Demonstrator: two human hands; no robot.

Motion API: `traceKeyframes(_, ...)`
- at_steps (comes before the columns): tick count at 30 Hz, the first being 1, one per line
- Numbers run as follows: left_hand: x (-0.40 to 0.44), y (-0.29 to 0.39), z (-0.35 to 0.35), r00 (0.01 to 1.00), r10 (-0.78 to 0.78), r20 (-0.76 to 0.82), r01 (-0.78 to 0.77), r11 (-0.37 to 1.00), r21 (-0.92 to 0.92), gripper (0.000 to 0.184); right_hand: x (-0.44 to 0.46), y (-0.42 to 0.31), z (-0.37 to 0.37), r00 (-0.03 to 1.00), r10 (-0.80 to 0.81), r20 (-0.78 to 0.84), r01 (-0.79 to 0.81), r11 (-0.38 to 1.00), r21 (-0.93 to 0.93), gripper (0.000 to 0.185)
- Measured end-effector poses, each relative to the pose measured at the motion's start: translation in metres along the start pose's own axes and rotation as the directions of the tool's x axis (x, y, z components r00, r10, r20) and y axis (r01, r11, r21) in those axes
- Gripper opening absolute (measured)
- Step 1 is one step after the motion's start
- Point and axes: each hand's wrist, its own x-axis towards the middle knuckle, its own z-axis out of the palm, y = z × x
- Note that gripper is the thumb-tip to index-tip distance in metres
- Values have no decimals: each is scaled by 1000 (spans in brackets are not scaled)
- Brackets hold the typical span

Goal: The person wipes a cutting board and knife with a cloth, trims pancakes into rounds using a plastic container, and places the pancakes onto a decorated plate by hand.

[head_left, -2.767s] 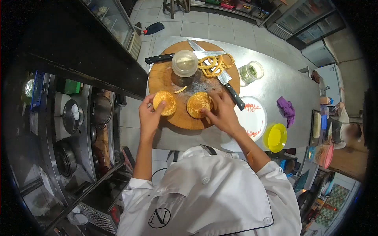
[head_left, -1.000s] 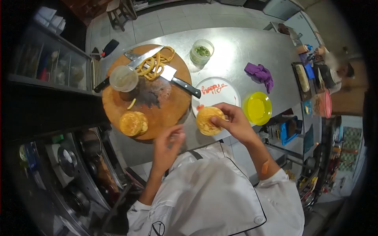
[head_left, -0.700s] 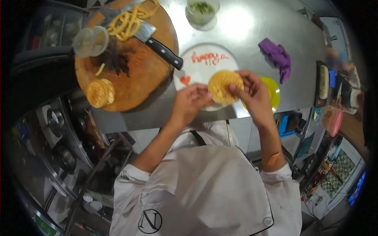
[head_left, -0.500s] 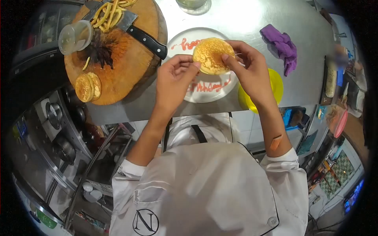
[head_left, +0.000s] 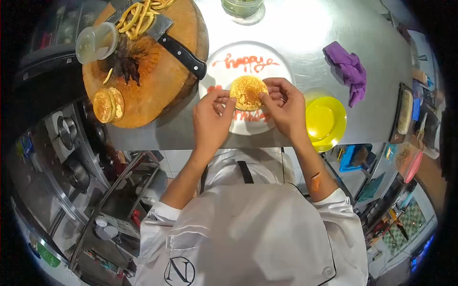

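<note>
A round golden-brown pancake (head_left: 248,93) is pinched at its edges between both hands. My left hand (head_left: 213,117) grips its left side and my right hand (head_left: 286,106) its right side, thumbs toward me. Behind it lies a white plate (head_left: 214,55) with red writing; "happy" shows at the top. Lower lettering is partly covered by the pancake and fingers. I cannot tell whether the pancake touches the plate. More small pancakes (head_left: 108,105) rest together on the lower left of the round wooden chopping board (head_left: 157,90).
A black-handled knife (head_left: 181,55), yellowish strips (head_left: 138,21) and a clear plastic cup (head_left: 97,44) are on the board. Right of the plate stand a yellow bowl (head_left: 326,123) and a crumpled purple cloth (head_left: 348,69). A clear container (head_left: 242,7) sits at the metal table's back.
Both hands have brought the pancake lower and toward me, uncovering the word "happy" on the plate. The view has shifted slightly, and more of the yellow bowl shows.
</note>
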Motion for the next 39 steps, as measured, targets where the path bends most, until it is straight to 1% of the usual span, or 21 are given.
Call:
traceKeyframes(4,-1,1,3,1000,12,-27,-11,999,38,17,-1,3,2,999,-13,-33,13,1000,-19,28)
traceKeyframes(6,0,-1,4,990,130,-55,-117,974,193,16,-1,5,2,999,-8,-35,7,1000,-23,28)
traceKeyframes(7,0,-1,3,990,128,-56,-115,974,194,16,-1,6,3,999,-6,-40,5,1000,-26,27)
traceKeyframes(9,1,2,3,970,235,-61,-206,929,308,15,0,4,5,999,-11,-44,10,1000,-19,26)
traceKeyframes(12,-2,12,4,965,249,-78,-211,919,333,14,0,4,6,998,-23,-56,22,1000,-20,26)
traceKeyframes(14,-2,16,4,970,230,-75,-191,919,346,14,1,4,7,997,-33,-62,32,999,-24,25)
traceKeyframes(16,-2,15,5,975,211,-72,-172,918,358,14,3,4,6,995,-66,-70,63,997,-43,25)
traceKeyframes(19,-2,9,8,973,209,-93,-158,909,385,15,5,3,6,994,-67,-84,62,996,-61,26)
traceKeyframes(20,-2,8,8,966,244,-86,-188,890,417,16,4,2,6,994,-67,-85,62,996,-61,26)
traceKeyframes(22,-2,9,9,957,279,-77,-217,867,448,18,2,-2,6,988,-123,-93,107,981,-162,27)
traceKeyframes(23,-3,11,9,967,246,-70,-188,870,456,19,1,-3,5,988,-123,-93,107,981,-161,27)
traceKeyframes(24,-4,12,8,975,212,-63,-159,871,465,21,1,-4,5,982,-160,-96,134,964,-231,28)
traceKeyframes(25,-5,11,8,975,212,-63,-160,871,466,21,1,-5,5,976,-197,-97,160,941,-299,29)
traceKeyframes(27,-6,8,8,953,297,-54,-225,820,527,24,2,-5,4,975,-203,-96,163,935,-316,29)
traceKeyframes(28,-7,9,8,953,297,-53,-226,819,527,24,2,-5,4,974,-207,-95,165,928,-334,29)
traceKeyframes(30,-7,13,7,923,384,-21,-304,762,572,26,2,0,4,972,-216,-96,174,928,-330,29)
traceKeyframes(32,-8,14,8,914,406,7,-335,746,576,28,2,1,4,970,-224,-96,182,928,-326,29)
traceKeyframes(35,-7,16,9,890,454,47,-391,705,591,31,0,-6,5,973,-213,-88,165,911,-378,28)
traceKeyframes(36,-6,16,10,875,480,61,-416,682,602,32,0,-8,5,964,-251,-87,192,883,-428,29)
traceKeyframes(37,-7,17,10,875,480,60,-415,682,602,32,-1,-9,5,954,-289,-83,217,851,-478,29)
traceKeyframes(39,-7,19,11,911,401,93,-374,710,597,34,-2,-13,6,957,-280,-77,210,850,-483,29)
